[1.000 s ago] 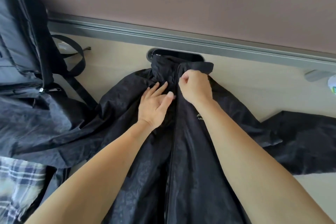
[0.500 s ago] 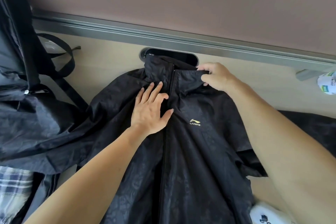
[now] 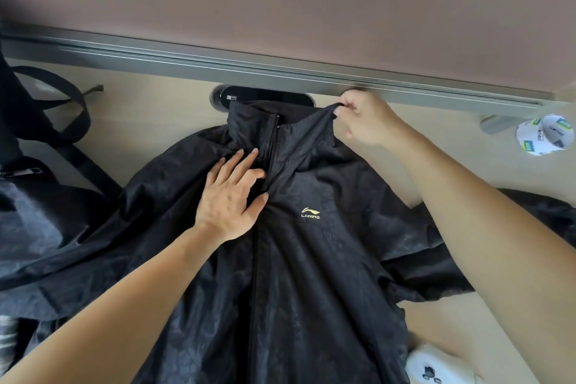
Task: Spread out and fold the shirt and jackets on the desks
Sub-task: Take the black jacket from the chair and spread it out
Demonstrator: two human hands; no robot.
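A black zip jacket [image 3: 311, 274] with a small gold chest logo lies front up on the light wooden desk [image 3: 149, 121], collar toward the far partition. My left hand [image 3: 232, 193] presses flat on the chest just left of the zipper, fingers spread. My right hand [image 3: 364, 120] pinches the right tip of the collar and lifts it up and to the right. One sleeve runs off to the left, the other to the right under my right forearm.
A dark backpack [image 3: 37, 165] with straps stands at the left. A black cable port [image 3: 261, 98] sits behind the collar below the grey partition rail [image 3: 280, 68]. A white printed cup [image 3: 545, 134] is far right, a white object [image 3: 436, 365] at the bottom right.
My right hand moved from the zipper at the neck out to the collar's right tip and pulled it up and outward. The left hand stayed pressed on the chest. The logo came into view.
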